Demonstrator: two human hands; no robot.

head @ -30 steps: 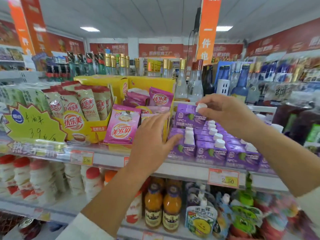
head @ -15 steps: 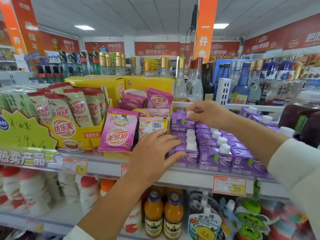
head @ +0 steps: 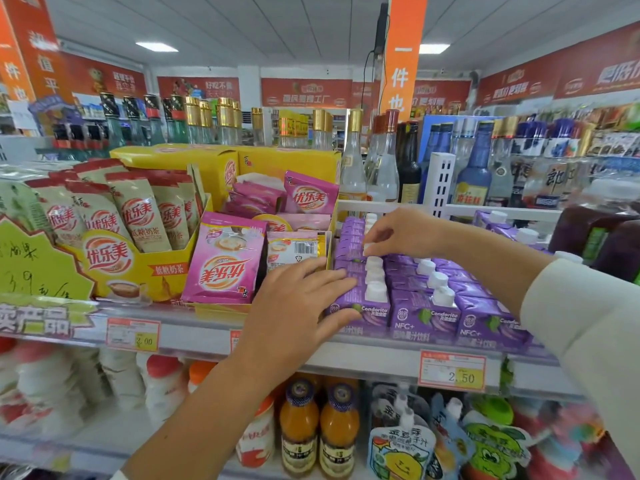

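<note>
Purple juice cartons with white caps (head: 424, 308) stand in rows on a store shelf (head: 346, 355). My left hand (head: 298, 306) holds the front carton (head: 372, 306) of the left row, fingers over its top and thumb on its face. My right hand (head: 401, 232) reaches over the same row further back and pinches the white cap of a carton (head: 349, 242) there.
A yellow display box (head: 145, 268) of milk-tea sachets and a pink sachet (head: 225, 261) sit left of the cartons. Glass bottles (head: 381, 161) stand behind. Price tags (head: 452, 370) line the shelf edge. Orange juice bottles (head: 318, 431) and pouches fill the shelf below.
My right hand has lowered the carton it held by the cap down into the back of the left row. My left hand has slid right onto the front carton.
</note>
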